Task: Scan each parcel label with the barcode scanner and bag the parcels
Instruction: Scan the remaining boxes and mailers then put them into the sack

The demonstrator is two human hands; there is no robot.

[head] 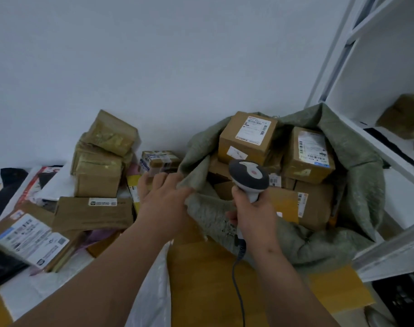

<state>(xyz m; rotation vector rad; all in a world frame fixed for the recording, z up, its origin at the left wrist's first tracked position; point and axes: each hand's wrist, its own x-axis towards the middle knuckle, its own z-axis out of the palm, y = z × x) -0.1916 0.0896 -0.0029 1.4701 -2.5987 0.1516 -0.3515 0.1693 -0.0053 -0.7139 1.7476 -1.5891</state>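
A green woven bag (357, 175) stands open at the right, filled with several brown cardboard parcels. A labelled parcel (247, 138) sits on top at the back, another labelled parcel (307, 154) beside it. My left hand (163, 197) grips the bag's near-left rim. My right hand (253, 213) holds the grey and white barcode scanner (248, 178) by its handle over the bag's mouth. The scanner's cord (239, 279) hangs down past my wrist.
Loose parcels lie at the left: a stack of taped boxes (99, 161), a flat brown parcel (92, 213), a labelled parcel (29, 239) and soft mailers. White shelving (378, 90) with a taped box (404, 116) rises at the right. A black crate (404, 300) is at bottom right.
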